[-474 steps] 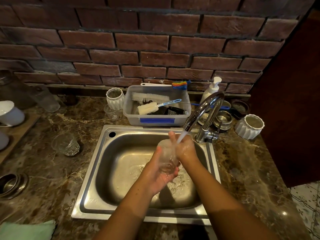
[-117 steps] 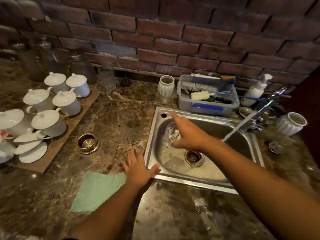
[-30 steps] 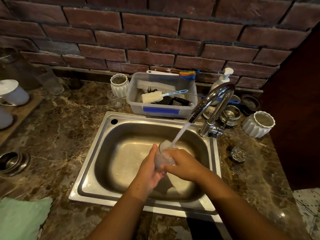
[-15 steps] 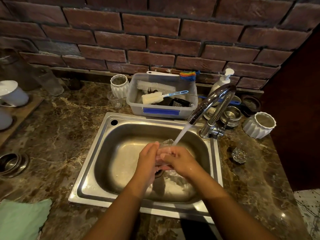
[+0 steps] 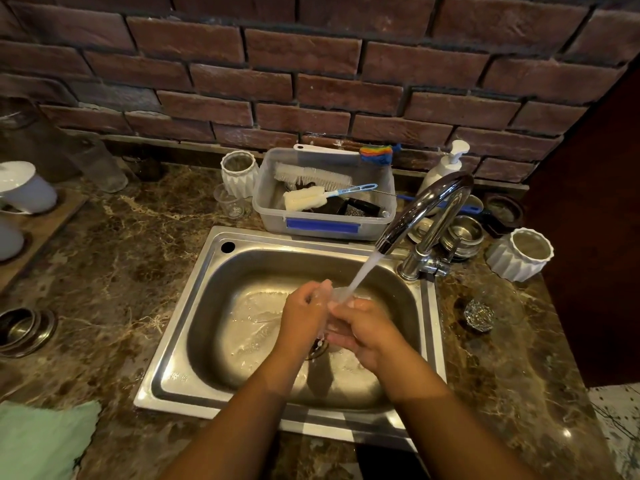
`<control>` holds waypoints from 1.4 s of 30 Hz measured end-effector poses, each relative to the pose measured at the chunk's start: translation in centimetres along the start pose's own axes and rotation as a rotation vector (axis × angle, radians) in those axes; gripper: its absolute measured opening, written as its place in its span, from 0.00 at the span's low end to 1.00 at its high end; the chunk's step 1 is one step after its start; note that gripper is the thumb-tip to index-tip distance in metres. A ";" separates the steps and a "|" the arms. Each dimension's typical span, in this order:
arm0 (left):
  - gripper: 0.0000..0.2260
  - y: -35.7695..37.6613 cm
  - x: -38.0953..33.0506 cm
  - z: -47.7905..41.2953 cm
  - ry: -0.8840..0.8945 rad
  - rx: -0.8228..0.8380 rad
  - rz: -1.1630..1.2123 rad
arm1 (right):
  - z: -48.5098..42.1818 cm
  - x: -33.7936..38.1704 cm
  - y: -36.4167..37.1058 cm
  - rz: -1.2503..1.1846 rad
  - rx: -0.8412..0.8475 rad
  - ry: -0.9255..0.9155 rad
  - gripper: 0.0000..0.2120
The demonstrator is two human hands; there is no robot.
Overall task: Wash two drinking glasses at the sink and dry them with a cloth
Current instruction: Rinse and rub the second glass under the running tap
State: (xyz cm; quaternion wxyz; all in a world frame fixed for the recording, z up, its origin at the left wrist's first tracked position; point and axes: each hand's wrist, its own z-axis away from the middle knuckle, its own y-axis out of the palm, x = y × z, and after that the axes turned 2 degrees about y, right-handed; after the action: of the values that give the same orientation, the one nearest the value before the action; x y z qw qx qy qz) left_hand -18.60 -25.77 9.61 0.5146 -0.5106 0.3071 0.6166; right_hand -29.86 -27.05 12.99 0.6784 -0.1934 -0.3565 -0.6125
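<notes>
head view. sink (image 5: 207,278): steel basin set in the marble tabletop (image 5: 114,271); tap (image 5: 426,209) running, stream falling onto the hands.
drinking glass (image 5: 334,306): clear, held over the basin beneath the stream, mostly hidden between both hands.
left hand (image 5: 301,317): fingers curled around the glass's left side.
right hand (image 5: 363,330): fingers wrapped across its front.
second glass (image 5: 479,315): standing on the tabletop right of the sink, apart from the hands.
cloth (image 5: 41,441): green, lying at the lower left, well apart.
step, judged: rinsing a glass; drying not begun.
next move, judged: shut off the tap, carry the wet glass to the cloth with a firm grip.
</notes>
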 end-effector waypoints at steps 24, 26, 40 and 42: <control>0.12 -0.2 -1.1 -0.8 -0.341 0.107 0.220 | 0.8 -0.2 -0.2 0.694 -0.001 -0.464 0.10; 0.14 -0.9 -1.8 -1.1 -0.600 0.181 0.317 | 0.7 -0.4 -1.0 1.022 0.052 -0.613 0.10; 0.08 0.5 -0.1 0.1 0.179 -0.062 -0.008 | 0.6 -0.1 1.1 -0.138 -0.062 -0.066 0.08; 0.08 0.2 -0.9 -0.4 0.045 -0.010 0.034 | 0.5 -0.2 0.9 0.069 -0.089 -0.200 0.09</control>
State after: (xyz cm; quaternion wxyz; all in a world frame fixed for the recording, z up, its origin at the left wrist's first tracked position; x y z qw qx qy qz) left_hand -18.72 -26.49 10.32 0.4944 -0.5213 0.3243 0.6153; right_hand -29.14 -26.43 13.38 0.6510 -0.2957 -0.3880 -0.5816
